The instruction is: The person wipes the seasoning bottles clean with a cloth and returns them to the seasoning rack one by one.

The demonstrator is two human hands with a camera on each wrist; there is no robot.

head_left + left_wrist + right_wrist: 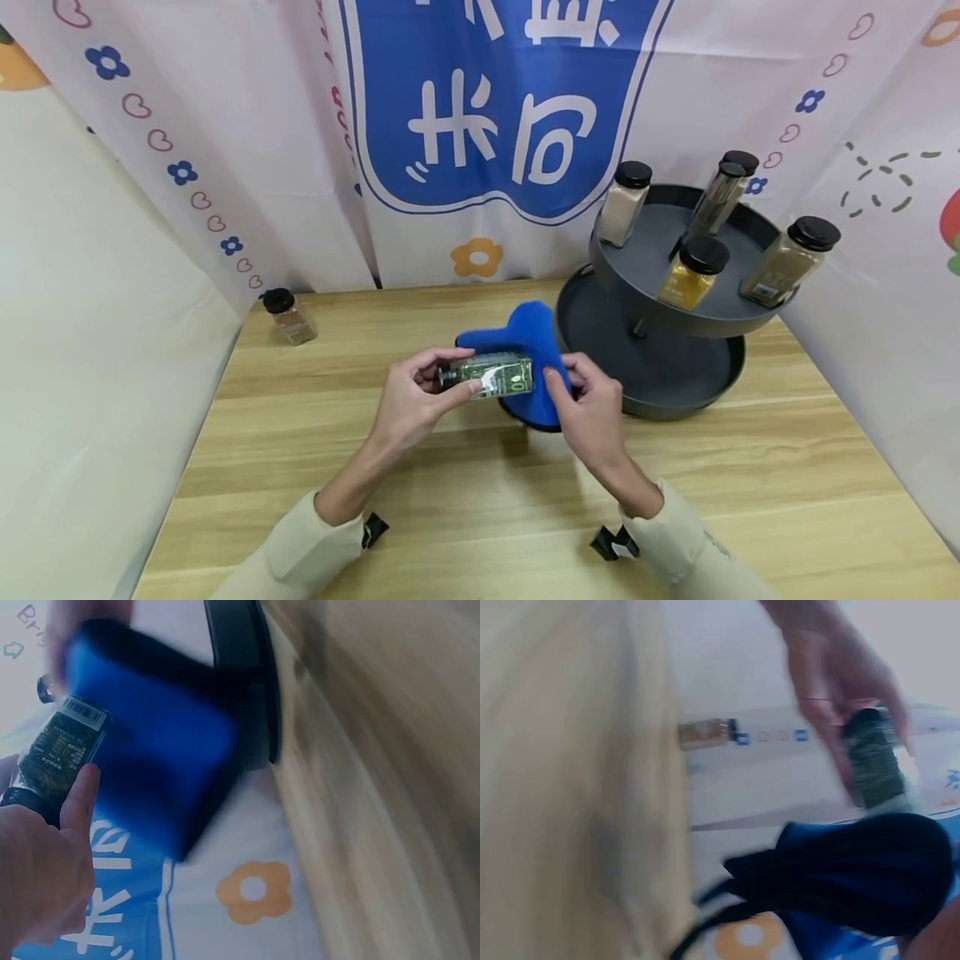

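Observation:
A clear glass spice jar [495,375] with green dried contents and a black lid lies sideways in my left hand [408,404]. The fingers and thumb grip it at the lid end, with the lid pointing left. My right hand [596,408] pinches a blue cloth [534,329] with dark edging between thumb and fingers. Behind and below the jar's base the cloth spreads out, close against the glass. In the left wrist view a barcode label shows on the base of the jar [64,750]. The cloth [855,874] hangs in folds in the right wrist view.
To the right stands a dark grey two-tier round rack [652,400]. Its upper tier carries several black-lidded jars, among them a yellow one [693,273]. Another jar [290,317] stands at the table's back left. A printed curtain [300,167] hangs behind the wooden table [300,417].

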